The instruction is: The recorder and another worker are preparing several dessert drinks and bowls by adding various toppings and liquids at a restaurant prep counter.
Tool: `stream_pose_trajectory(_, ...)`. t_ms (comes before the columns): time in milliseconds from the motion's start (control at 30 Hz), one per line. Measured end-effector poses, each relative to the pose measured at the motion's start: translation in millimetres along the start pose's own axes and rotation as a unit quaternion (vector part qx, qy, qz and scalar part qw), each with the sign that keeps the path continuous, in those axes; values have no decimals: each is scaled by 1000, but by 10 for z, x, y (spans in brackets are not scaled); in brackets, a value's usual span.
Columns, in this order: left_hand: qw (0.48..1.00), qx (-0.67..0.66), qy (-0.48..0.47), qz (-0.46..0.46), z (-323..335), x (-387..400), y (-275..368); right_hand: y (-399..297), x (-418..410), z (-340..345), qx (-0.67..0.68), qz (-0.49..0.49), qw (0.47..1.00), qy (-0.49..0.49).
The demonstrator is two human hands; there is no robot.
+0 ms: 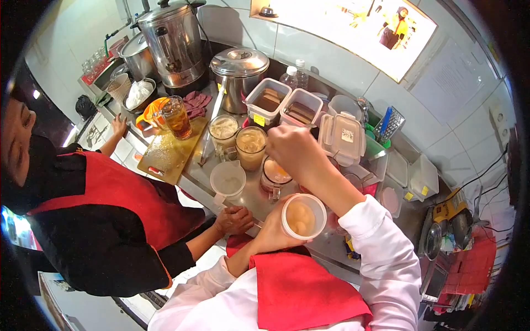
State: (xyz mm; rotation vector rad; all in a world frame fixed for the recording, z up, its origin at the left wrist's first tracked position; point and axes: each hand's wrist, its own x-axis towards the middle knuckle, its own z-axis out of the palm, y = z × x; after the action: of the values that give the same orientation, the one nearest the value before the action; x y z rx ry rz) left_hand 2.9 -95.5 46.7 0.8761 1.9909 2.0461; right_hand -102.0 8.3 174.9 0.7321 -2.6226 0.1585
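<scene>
My left hand point(271, 229) is wrapped around a round white plastic tub point(321, 211) of pale round fruit in liquid point(300, 219), tilted towards me. My right hand point(287, 149) is closed above a glass mug point(271, 188) with ice and a reddish drink. From the fist pokes the end of a metal utensil point(310, 125), perhaps a spoon; its other end is hidden. Just behind stand two glass mugs of milky iced drink, one point(251, 151) beside the other point(223, 134). A clear plastic measuring jug point(227, 182) is left of the reddish mug.
A co-worker in a red apron point(124, 198) stands close on my left, one hand point(234, 220) near my left forearm. A cutting board point(165, 157) bears a glass of dark iced drink point(178, 120). Behind are a steel pot point(240, 82), open food tubs point(269, 99) and a lidded box point(341, 140).
</scene>
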Motion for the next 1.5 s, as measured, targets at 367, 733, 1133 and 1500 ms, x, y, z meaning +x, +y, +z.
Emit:
stream_pose_trajectory(367,999,-4,34,26,-35,2,-17,-1,-360,-857,99,-6,987,130)
stream_pose_trajectory(733,998,-27,-2,58,46,4,-105,-248,-1673,-919,111,-73,991,8)
stream_pose_trajectory(1133,997,32,-42,54,29,-12,-133,-136,-1867,-566,354,387,850,57)
stream_pose_trajectory(1500,996,12,25,90,49,25,-181,109,-1484,-675,459,449,749,163)
